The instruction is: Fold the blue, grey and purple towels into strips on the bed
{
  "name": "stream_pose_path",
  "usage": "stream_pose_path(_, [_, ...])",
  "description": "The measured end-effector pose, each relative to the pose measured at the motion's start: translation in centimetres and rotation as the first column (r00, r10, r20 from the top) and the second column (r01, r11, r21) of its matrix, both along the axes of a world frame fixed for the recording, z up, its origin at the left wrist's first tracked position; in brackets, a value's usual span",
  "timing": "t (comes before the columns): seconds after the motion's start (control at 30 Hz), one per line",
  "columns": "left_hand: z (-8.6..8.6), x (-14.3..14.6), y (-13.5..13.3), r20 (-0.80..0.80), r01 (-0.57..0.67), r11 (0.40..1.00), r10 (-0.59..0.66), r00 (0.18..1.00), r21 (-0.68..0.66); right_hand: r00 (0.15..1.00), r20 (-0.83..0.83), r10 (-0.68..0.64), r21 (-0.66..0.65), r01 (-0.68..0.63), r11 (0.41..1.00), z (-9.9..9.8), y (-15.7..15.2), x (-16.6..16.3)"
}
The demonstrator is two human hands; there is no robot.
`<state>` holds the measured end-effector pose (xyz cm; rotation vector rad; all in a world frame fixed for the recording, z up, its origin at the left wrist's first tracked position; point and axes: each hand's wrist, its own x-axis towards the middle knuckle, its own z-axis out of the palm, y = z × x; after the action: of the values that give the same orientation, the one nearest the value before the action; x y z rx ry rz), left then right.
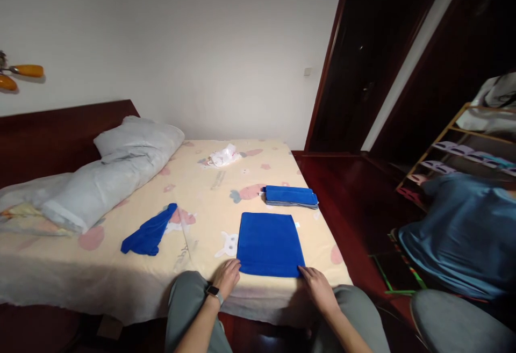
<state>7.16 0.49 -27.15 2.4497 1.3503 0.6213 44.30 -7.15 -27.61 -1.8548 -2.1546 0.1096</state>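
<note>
A blue cloth (269, 243) lies flat and folded into a rectangle on the bed's near edge. My left hand (227, 276), with a watch on its wrist, pinches the cloth's near left corner. My right hand (318, 284) pinches the near right corner. Behind the cloth sits a stack of folded blue cloths (290, 196). A crumpled blue cloth (148, 232) lies to the left, apart from my hands.
The bed (201, 202) has a pale yellow sheet with cartoon prints, grey pillows (113, 167) at the left and a white crumpled item (223, 155) at the back. A person in a blue shirt (463, 235) crouches at the right by a shoe rack (463, 154).
</note>
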Motion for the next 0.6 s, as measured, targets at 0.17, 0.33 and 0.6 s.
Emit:
stream_pose_path(0.17, [1.2,-0.9,-0.6,0.029,0.054,0.997,-0.052,0.998,-0.050,0.993,-0.100,0.059,-0.080,-0.068,0.995,1.3,-1.0,1.7])
stream_pose_path(0.33, [0.3,-1.1,-0.6,0.161,-0.058,0.986,0.083,0.983,-0.154,0.955,-0.292,-0.051,-0.184,-0.004,0.983,1.2,-1.4,2.5])
stream_pose_path(0.6, [-2.4,1.0,-0.1,0.352,-0.302,0.922,0.374,0.858,-0.243,0.670,-0.607,-0.428,-0.333,0.274,0.902,-1.5,1.8,1.6])
